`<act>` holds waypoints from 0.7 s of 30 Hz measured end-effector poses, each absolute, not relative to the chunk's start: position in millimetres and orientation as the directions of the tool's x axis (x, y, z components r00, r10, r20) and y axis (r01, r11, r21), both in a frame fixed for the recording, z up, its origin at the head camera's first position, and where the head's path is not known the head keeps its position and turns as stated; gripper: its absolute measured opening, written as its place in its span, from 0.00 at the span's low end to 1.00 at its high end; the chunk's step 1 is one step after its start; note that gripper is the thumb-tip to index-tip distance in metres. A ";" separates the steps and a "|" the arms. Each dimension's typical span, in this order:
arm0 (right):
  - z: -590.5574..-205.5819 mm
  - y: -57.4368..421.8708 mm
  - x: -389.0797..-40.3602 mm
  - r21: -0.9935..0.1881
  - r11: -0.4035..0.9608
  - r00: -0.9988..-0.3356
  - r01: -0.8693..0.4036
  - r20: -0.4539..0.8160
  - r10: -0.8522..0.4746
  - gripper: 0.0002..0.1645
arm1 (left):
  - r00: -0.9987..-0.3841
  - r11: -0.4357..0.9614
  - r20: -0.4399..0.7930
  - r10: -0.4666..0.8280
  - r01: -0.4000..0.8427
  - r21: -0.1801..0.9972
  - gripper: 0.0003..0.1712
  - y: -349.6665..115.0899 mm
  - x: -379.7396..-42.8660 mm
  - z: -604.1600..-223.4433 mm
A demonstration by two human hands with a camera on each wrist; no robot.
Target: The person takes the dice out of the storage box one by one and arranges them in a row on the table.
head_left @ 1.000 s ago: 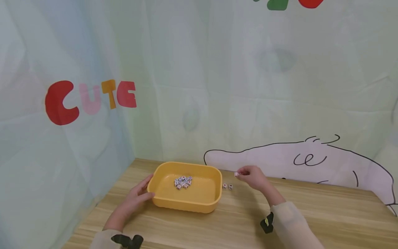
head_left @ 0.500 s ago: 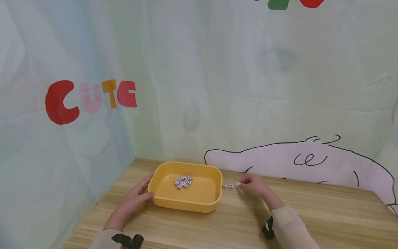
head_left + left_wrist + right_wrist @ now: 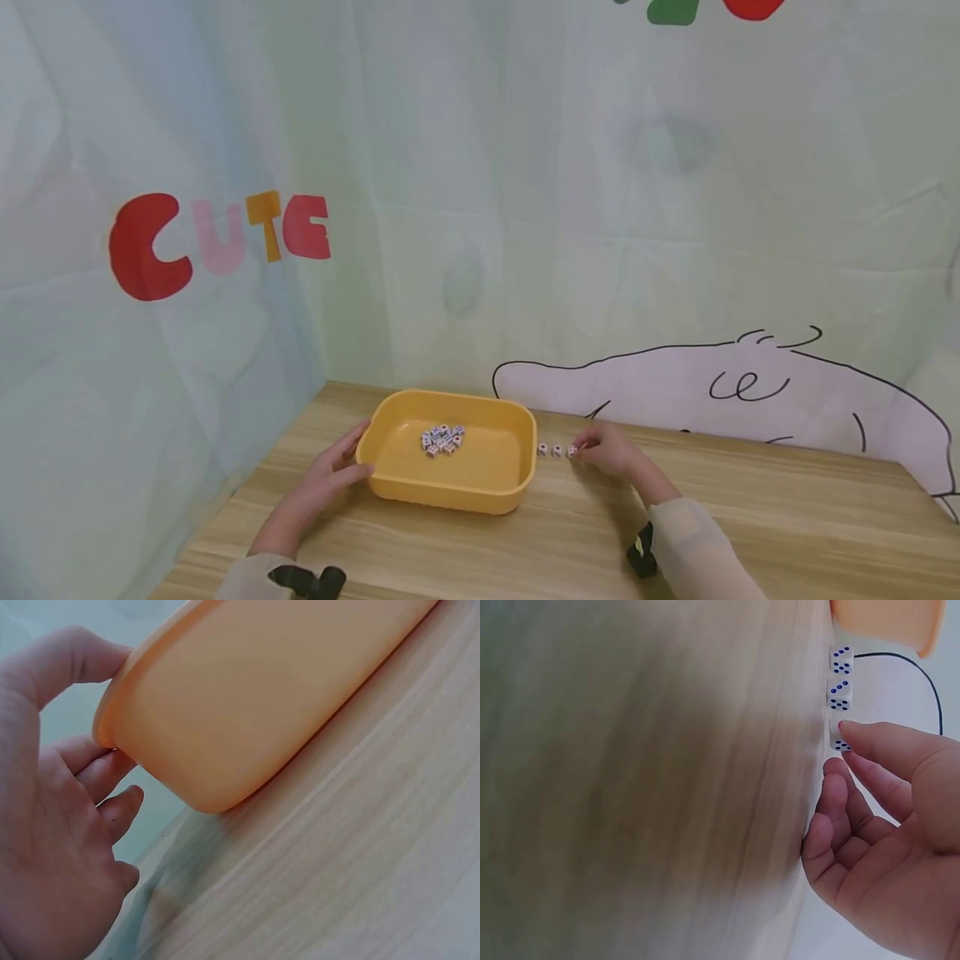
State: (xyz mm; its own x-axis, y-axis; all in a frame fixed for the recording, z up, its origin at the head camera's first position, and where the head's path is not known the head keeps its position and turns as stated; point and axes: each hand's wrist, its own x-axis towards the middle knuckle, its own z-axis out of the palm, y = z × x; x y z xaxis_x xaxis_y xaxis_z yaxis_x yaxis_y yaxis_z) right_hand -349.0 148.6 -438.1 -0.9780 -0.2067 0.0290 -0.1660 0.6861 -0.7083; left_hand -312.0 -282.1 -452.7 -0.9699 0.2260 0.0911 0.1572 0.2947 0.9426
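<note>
At its left end, my left hand [image 3: 324, 479] holds the yellow plastic basin [image 3: 450, 495]. In the left wrist view the thumb [image 3: 94, 656] touches the rim and other fingers reach beneath it. Inside the basin lies a heap of several white dice [image 3: 441, 442]. My right hand [image 3: 611, 452] pinches a white die [image 3: 572, 452] between thumb and a finger, at table level. Two more dice, a near one [image 3: 840, 695] and a farther one [image 3: 841, 660], stand in line with it, with small gaps, running toward the basin's right side.
Everything rests on a wood-grain table [image 3: 525, 558]. A pale cloth backdrop [image 3: 450, 208] with printed letters and a cartoon drawing rises behind the table and along its left side. Dark wrist-worn devices [image 3: 307, 581] sit by both sleeves.
My right hand has lowered the pinched die from above the table and shifted it slightly left, into line with the two standing dice. The left hand and basin have stayed put.
</note>
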 end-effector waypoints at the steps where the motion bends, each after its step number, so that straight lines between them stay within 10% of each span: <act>1: -438.5 148.5 -349.1 -0.709 0.686 -0.978 -0.166 0.029 -0.207 0.03 | -0.970 0.291 0.091 0.227 0.157 0.944 0.43 -282.1 -311.8 -453.0; 21: -439.7 147.0 -350.3 -0.677 0.724 -0.982 -0.130 -0.015 -0.190 0.05 | -0.975 0.296 0.062 0.214 0.125 0.947 0.44 -281.1 -309.7 -451.6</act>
State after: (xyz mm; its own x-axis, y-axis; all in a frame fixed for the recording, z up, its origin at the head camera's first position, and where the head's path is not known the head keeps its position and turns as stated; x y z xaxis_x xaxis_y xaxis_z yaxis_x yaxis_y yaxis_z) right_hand -350.3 147.0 -439.7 -0.9816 -0.1902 -0.0154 -0.1296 0.7242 -0.6773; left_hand -309.7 -281.1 -451.6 -0.9750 0.2135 0.0617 0.1248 0.2965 0.9468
